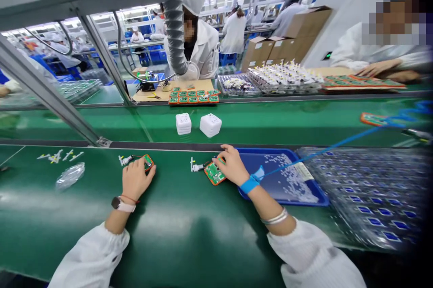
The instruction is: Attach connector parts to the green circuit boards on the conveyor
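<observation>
My left hand (pixel 135 178) rests on the green table with its fingers curled over a small orange-framed green circuit board (pixel 148 161), a white connector (pixel 125 160) trailing from it to the left. My right hand (pixel 232 164) lies on a second orange-framed circuit board (pixel 214 173), fingers bent onto it; another white connector (pixel 195 167) sticks out on its left. A blue wrist strap (pixel 249 184) with a coiled blue cord sits on my right wrist, a watch on my left.
A blue tray (pixel 287 191) with small white parts lies right of my right hand, beside clear trays of blue parts (pixel 368 193). Two white blocks (pixel 198 124) stand on the conveyor. Loose white pieces (pixel 59 156) and a plastic bag (pixel 70 175) lie left. Other workers sit opposite.
</observation>
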Motion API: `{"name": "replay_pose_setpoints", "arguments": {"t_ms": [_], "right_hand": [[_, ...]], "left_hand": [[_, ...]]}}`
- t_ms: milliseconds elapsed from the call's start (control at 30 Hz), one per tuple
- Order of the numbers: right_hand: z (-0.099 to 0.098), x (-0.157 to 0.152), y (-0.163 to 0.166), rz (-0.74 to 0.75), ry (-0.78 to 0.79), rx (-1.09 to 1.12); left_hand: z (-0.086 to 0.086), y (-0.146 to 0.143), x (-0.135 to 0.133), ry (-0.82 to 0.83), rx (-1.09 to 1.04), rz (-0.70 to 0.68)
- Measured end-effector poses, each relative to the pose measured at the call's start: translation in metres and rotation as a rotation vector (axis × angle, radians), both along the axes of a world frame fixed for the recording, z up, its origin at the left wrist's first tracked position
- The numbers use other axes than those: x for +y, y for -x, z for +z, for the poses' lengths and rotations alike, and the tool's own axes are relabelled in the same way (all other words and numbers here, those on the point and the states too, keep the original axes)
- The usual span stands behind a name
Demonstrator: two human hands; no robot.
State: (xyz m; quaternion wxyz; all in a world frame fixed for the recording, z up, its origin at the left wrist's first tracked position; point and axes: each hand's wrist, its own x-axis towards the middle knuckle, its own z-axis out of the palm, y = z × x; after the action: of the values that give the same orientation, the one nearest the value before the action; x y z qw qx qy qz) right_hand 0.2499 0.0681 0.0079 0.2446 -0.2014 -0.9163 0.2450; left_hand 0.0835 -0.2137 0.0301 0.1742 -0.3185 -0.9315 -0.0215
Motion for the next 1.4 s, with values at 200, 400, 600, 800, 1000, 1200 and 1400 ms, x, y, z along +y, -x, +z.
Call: {"name": "replay_pose_setpoints", "arguments": {"t_ms": [200, 400, 600, 800, 1000, 1200, 1400], "right_hand": [[0.004, -0.023, -0.009, -0.025, -0.166, -0.096], [0.002, -0.038, -0.026, 0.037, -0.283, -0.188], [0.003, -0.05, -0.042, 0.389, -0.275, -0.17], [-0.002, -0.063, -0.043, 0.364, -0.32, -0.255], [-0.003, -0.094, -0.021, 0.191, -0.323, -0.311], [-0.003, -0.091, -0.013, 0.157, -0.272, -0.337], [-0.002, -0.076, -0.012, 0.026, -0.255, -0.348]], "left_hand": [[-0.002, -0.012, 0.022, 0.02, -0.011, 0.128], [-0.007, 0.002, 0.014, -0.015, -0.098, 0.016], [-0.012, -0.016, 0.015, -0.142, -0.198, -0.334], [0.001, -0.032, 0.027, -0.231, -0.419, -0.555], [-0.004, -0.031, 0.078, -0.462, -0.626, -0.39], [-0.011, -0.044, 0.061, -0.348, -0.345, -0.438], [-0.012, -0.065, 0.053, -0.164, -0.244, -0.172]]}}
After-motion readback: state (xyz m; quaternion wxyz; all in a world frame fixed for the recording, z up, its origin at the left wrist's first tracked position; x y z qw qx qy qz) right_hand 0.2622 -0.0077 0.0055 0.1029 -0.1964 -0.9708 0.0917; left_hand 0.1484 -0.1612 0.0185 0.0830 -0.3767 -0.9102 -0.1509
